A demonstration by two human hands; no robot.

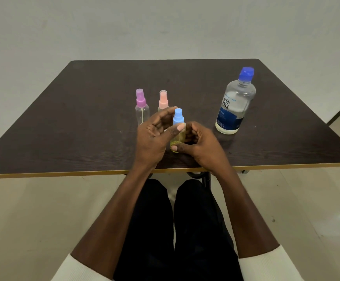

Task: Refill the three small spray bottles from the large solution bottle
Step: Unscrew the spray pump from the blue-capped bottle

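A small spray bottle with a blue top (178,117) and a yellowish clear body stands upright near the table's front edge. My right hand (201,145) wraps its lower body, thumb across the base. My left hand (157,134) touches it higher up, thumb against the body just under the blue top, fingers curled behind. Behind my left hand stand a purple-topped spray bottle (141,107) and a pink-topped spray bottle (163,100), the latter partly hidden by my fingers. The large solution bottle (235,102), clear with a blue cap and blue label, stands upright at the right.
Everything rests on a dark wood-grain table (83,118) with a yellow front edge. A white wall is behind it. My dark-trousered legs and a pale tiled floor lie below the table edge.
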